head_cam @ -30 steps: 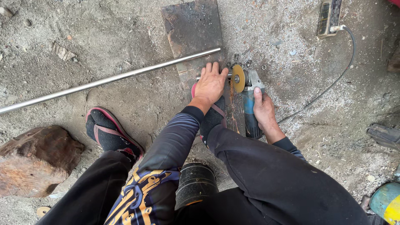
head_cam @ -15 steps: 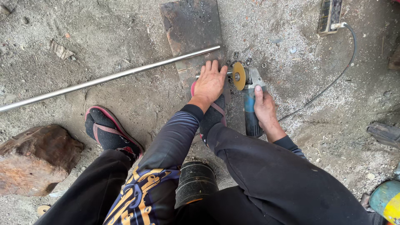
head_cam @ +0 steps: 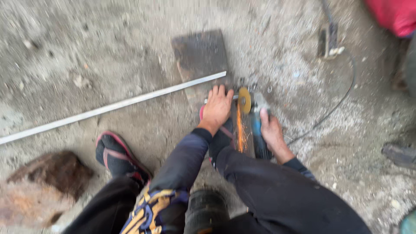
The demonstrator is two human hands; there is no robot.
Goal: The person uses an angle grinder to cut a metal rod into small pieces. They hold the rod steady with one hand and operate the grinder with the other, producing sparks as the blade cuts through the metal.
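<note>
Angle grinder (head_cam: 256,121), yellow disc, orange sparks

**Clothing, blurred frame**

Dark navy long sleeves (head_cam: 184,158) on both arms, cuffs at the wrists. Both hands (head_cam: 218,108) bare, no gloves. Black trousers (head_cam: 277,195). Yellow-and-blue patterned cloth (head_cam: 149,208) at the waist. Black shoe (head_cam: 119,158) with red-pink trim on the left foot.

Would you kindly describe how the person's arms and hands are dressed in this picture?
Both hands are bare, with no gloves. The left hand comes out of a long, dark navy sleeve with a black cuff at the wrist. The right hand shows a dark cuff at the wrist; the rest of that arm is hidden.
</note>
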